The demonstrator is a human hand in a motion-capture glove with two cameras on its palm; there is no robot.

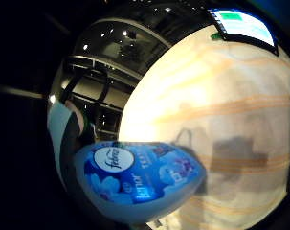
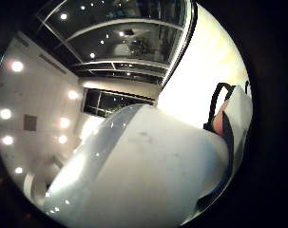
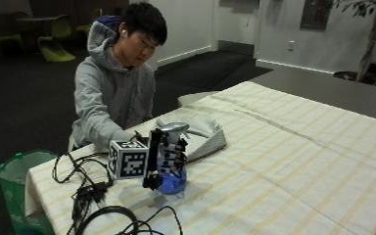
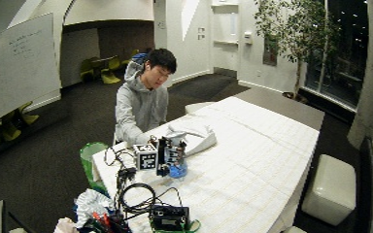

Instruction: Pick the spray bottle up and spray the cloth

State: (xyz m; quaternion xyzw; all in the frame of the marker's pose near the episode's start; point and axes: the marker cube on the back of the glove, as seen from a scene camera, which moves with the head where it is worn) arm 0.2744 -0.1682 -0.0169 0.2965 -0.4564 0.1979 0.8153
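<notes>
I see my right hand [image 3: 165, 156] wrapped around the spray bottle [image 3: 170, 169], which stands upright on the table [image 3: 292, 161] just beside the cloth [image 3: 198, 134], its head toward the cloth. The little-finger palm view adds the bottle's blue label, hidden in the outside view.

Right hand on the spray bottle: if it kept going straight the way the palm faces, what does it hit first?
Likely the folded cloth: the right hand holds the spray bottle upright on the striped tablecloth, the cloth lying just behind it. Depth is unclear, so it may pass beside it.
</notes>
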